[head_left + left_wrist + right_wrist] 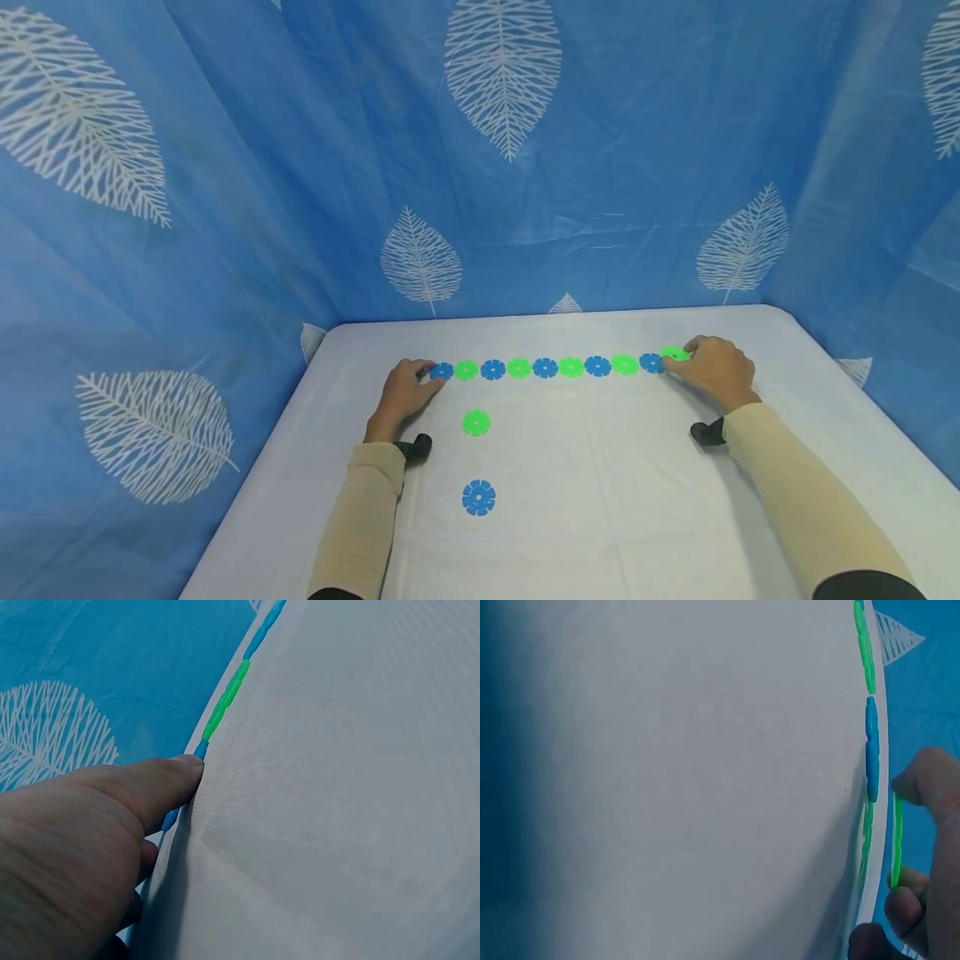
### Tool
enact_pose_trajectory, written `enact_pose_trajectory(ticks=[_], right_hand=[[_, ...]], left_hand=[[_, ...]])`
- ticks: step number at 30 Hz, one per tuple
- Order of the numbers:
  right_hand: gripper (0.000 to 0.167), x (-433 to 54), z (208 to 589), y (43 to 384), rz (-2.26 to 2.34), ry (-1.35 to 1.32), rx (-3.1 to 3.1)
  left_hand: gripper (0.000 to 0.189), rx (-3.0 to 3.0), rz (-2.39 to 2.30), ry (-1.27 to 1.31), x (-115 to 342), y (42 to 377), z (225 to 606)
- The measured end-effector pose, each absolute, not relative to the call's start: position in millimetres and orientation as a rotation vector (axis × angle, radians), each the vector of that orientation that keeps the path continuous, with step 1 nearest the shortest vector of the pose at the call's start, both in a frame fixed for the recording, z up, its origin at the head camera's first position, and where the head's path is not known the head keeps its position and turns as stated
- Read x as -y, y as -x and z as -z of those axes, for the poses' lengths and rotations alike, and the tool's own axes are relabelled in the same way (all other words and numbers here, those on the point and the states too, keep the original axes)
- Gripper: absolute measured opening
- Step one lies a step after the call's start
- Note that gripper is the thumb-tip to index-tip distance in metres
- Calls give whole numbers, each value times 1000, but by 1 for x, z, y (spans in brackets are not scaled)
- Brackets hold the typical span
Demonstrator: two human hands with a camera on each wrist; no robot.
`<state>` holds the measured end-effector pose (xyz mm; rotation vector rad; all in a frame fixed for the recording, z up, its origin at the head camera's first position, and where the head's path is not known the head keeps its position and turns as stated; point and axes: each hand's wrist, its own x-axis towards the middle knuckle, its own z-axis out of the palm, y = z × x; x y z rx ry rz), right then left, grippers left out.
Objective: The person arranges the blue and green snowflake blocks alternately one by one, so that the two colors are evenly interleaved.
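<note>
A row of flat, notched, flower-shaped plastic discs, blue and green by turns, runs across the far part of the white table. At its left end my left hand (405,389) pinches a blue disc (442,372) between thumb and fingers; the left wrist view shows the thumb (169,780) at its edge. My right hand (716,369) holds a green disc (897,840) by its edges, raised off the cloth at the row's right end, beside a blue disc (651,363). A green shape (866,840) shows beneath; whether disc or reflection, I cannot tell.
Nearer me on the white cloth (585,517) lie a loose green disc (476,423) and a loose blue disc (478,497), apart from the row. A blue curtain (600,183) with white leaf prints hangs behind the table's far edge and at both sides.
</note>
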<state>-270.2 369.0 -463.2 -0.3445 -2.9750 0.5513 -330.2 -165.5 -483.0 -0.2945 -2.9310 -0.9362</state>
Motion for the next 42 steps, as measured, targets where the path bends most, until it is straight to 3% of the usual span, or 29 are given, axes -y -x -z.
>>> enact_pose_trajectory(ticks=[16, 35, 42], right_hand=[[69, -371, 462, 268, -530, 423, 3016], [74, -366, 458, 264, -619, 501, 3064], [65, -356, 449, 267, -662, 462, 2988]], left_hand=[[48, 2929, 908, 299, 165, 333, 484], [47, 2931, 969, 217, 163, 330, 485], [48, 2931, 971, 226, 163, 331, 485]])
